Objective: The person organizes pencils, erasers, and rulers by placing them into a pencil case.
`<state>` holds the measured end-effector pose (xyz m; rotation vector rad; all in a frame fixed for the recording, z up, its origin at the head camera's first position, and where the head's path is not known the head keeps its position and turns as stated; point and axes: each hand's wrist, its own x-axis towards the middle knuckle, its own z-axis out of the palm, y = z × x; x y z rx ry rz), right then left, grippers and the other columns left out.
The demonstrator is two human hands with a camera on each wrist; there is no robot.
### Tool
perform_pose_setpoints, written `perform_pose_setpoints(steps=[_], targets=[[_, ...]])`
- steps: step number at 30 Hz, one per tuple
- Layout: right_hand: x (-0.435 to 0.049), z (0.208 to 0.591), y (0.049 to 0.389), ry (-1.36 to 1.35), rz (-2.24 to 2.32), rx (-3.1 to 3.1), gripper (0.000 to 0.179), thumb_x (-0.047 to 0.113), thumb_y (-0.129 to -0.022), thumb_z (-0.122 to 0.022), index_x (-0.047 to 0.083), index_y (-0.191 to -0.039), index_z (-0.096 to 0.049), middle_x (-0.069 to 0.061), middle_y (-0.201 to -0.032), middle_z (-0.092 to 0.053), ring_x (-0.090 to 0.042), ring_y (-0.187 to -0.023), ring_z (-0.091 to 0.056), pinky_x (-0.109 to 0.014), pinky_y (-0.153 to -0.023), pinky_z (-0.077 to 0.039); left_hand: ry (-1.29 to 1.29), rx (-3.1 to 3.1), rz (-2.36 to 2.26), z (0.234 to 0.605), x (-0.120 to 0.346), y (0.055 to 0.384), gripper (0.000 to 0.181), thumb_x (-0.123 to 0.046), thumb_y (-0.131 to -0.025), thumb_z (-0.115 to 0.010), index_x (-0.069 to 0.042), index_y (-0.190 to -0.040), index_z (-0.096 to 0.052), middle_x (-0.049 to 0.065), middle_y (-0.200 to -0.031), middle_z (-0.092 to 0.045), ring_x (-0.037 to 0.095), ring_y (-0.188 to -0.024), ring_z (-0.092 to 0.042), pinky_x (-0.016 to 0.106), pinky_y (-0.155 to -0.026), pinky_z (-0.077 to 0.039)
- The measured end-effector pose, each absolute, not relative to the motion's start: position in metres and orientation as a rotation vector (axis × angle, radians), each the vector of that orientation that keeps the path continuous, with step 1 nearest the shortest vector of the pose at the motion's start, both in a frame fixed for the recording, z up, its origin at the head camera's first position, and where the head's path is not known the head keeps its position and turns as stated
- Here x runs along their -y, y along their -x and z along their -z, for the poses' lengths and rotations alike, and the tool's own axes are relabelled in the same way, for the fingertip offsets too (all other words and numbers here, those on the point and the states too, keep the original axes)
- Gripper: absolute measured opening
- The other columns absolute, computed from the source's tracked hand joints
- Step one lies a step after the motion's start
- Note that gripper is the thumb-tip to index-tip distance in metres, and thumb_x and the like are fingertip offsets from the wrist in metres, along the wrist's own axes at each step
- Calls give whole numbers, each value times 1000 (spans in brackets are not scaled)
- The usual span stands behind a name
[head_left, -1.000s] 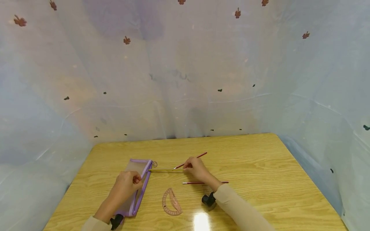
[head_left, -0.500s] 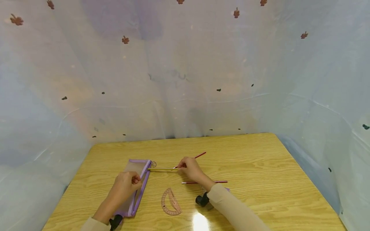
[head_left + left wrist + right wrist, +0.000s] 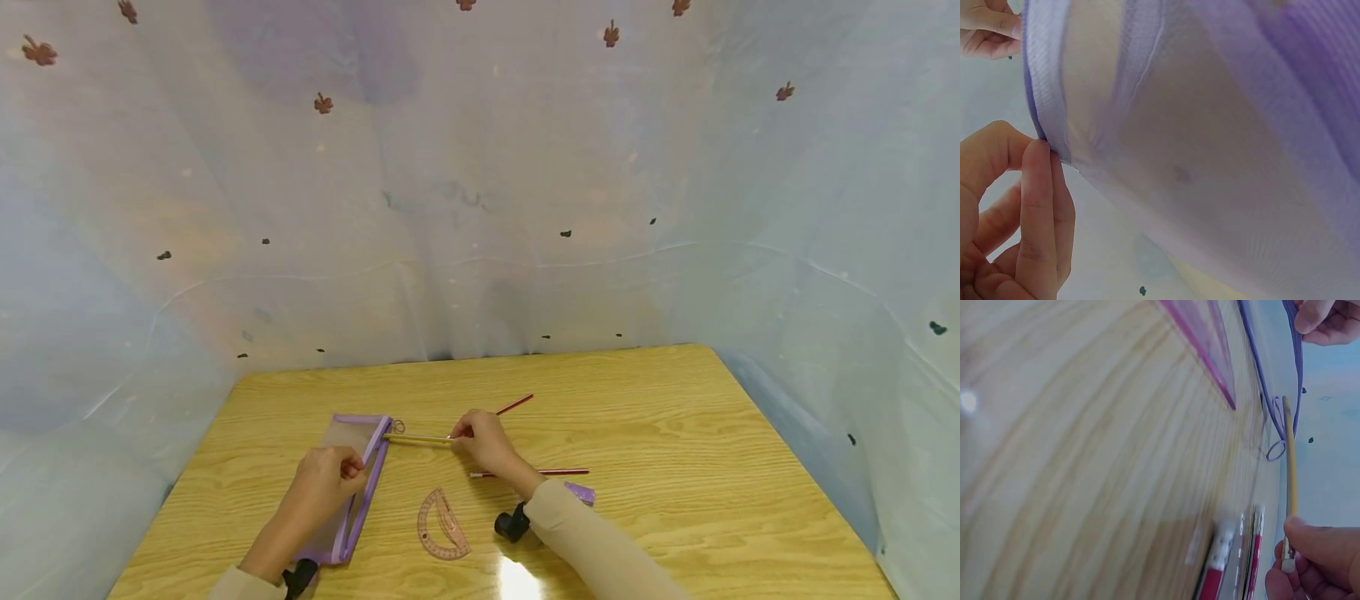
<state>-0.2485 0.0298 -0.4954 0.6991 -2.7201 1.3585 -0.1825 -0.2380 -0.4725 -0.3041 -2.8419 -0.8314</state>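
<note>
While the left hand (image 3: 321, 483) steadies the purple mesh pouch (image 3: 352, 433) on the left of the counter (image 3: 637, 417), the right hand (image 3: 486, 440) reaches across with a yellow pencil (image 3: 420, 438), whose far end meets the pouch's rim near a small ring (image 3: 398, 427). In this head view, one red pencil (image 3: 514, 403) lies beyond the right hand and a second red pencil (image 3: 564, 472) passes beneath that arm; a pink protractor (image 3: 451, 523) lies between the two arms.

From the left wrist, thumb and fingertips of the left hand come together on the pouch's edge in a light pinch, the mesh filling most of the view. The right hand shows only in part, at the upper corner.

Seen from the right wrist, the right hand pinches the yellow pencil close to its eraser end, thumb pressed on the shaft. The pouch's mouth stands parted in a narrow V, with the pencil's far end between its edges; how deep it sits, I cannot tell.

The step in hand looks to be feeding the pencil into the pouch. The next move probably calls for a straight push along the shaft, the mouth kept wide, then letting go of the eraser end.
</note>
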Motion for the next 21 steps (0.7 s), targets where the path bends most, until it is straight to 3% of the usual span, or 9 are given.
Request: perform_pose_setpoints(steps=[21], targets=[[-11, 502, 245, -650, -1390, 2709, 4, -1, -87, -73, 0, -83, -72, -5, -80, -64, -12, -70, -57, -22, -61, -48, 291, 2863, 849, 467, 236, 181, 8, 4, -77, -72, -4, -78, -71, -4, -69, -63, 6, -63, -59, 20, -56, -50]])
